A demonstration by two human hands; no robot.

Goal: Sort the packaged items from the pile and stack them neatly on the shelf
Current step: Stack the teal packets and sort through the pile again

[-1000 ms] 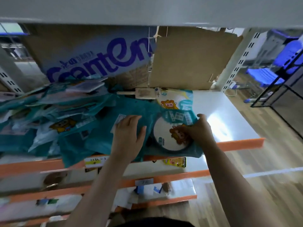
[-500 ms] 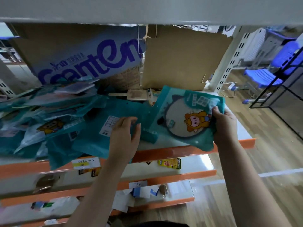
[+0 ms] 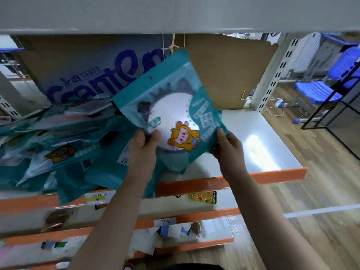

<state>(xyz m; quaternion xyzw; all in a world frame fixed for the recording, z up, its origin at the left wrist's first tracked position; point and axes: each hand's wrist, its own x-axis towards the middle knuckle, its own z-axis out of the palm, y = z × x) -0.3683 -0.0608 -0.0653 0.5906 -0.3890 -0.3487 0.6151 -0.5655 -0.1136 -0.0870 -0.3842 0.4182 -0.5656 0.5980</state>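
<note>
A teal packet (image 3: 171, 106) with a round white window and a yellow cartoon figure is held up above the shelf, tilted with its top toward the back. My left hand (image 3: 143, 151) pinches its lower left edge and my right hand (image 3: 228, 149) grips its lower right corner. A messy pile of similar teal packets (image 3: 64, 145) covers the left part of the white shelf board (image 3: 259, 145) with the orange front rail.
Cardboard boxes (image 3: 224, 71) stand at the back of the shelf, one printed with large blue letters. Lower orange-edged shelves hold a yellow packet (image 3: 203, 197) and scattered small items. A blue chair (image 3: 323, 88) stands on the wooden floor to the right. A shelf board hangs overhead.
The packet has been lifted off the pile and raised upright. My left hand left the pile and took hold of the packet's lower left edge; my right hand kept its grip.
</note>
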